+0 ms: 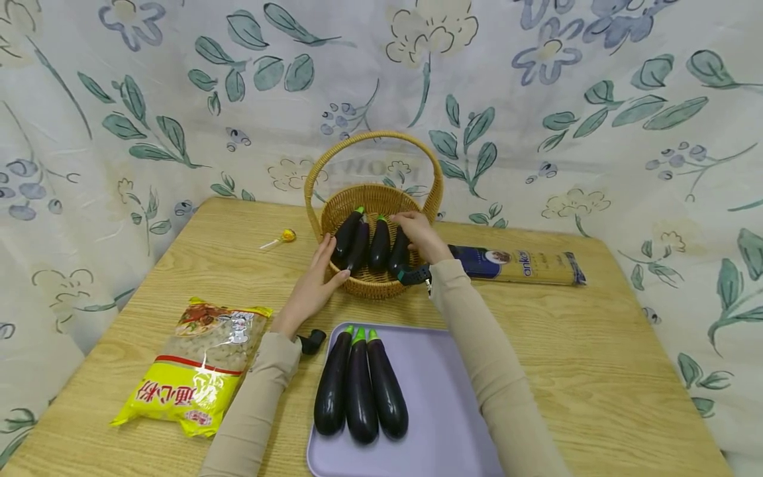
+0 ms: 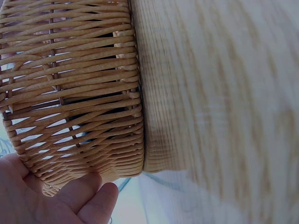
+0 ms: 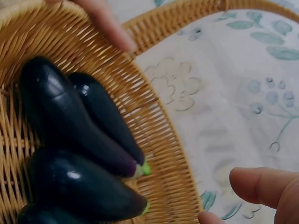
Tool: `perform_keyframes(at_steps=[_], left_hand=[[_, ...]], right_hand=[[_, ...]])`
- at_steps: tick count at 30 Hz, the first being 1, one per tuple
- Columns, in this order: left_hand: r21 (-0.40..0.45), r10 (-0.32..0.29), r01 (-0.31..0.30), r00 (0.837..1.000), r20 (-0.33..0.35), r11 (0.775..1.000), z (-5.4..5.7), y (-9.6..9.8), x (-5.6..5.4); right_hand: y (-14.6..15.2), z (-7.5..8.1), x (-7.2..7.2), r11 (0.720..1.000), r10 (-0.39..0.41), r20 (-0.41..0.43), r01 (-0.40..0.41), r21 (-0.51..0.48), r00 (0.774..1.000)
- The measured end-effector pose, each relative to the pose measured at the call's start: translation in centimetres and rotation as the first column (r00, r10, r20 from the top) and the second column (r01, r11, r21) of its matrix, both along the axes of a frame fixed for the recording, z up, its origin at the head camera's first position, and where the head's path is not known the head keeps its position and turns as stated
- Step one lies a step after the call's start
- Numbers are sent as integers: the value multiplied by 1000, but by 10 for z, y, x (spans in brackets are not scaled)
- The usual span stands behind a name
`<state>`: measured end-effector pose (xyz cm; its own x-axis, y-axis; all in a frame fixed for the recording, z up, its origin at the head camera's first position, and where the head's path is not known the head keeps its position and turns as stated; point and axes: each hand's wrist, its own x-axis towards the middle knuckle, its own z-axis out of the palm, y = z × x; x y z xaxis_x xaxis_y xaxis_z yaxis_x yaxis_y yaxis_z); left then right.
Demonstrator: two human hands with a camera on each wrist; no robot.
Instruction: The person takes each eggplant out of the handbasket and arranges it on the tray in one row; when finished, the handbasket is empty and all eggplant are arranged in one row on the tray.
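Several dark eggplants (image 1: 358, 246) with green stem ends lie side by side in a wicker basket (image 1: 372, 289) with a tall arched handle. My left hand (image 1: 311, 291) rests against the basket's left side, its fingers along the rim and thumb at the front. In the left wrist view, fingertips touch the woven wall (image 2: 79, 107). My right hand (image 1: 420, 236) is over the basket's right rim, beside the rightmost eggplant (image 1: 399, 254). Its thumb (image 3: 257, 186) and a fingertip stand apart in the right wrist view. Three more eggplants (image 1: 360, 391) lie on a lilac tray (image 1: 438, 397).
A yellow pasta bag (image 1: 193, 368) lies at the left, and a wrapped lollipop (image 1: 287, 236) lies behind it. Right of the basket is a long blue-and-yellow packet (image 1: 517, 265), partly behind the right arm. A floral curtain (image 1: 507, 112) hangs behind the wooden table (image 1: 620, 371).
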<state>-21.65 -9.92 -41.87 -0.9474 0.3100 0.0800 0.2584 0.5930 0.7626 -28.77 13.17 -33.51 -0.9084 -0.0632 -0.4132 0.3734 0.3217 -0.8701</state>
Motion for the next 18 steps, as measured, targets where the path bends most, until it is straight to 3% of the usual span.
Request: perform_keyframes(at_steps=[11, 18], left_hand=[[3, 3, -3, 1000, -2, 1000, -2, -1, -2], [8, 3, -3, 1000, -10, 1000, -4, -1, -2]], right_hand=[[0, -20, -6, 999, -37, 26, 36, 28, 999], [-2, -26, -6, 1000, -15, 22, 15, 25, 1000]])
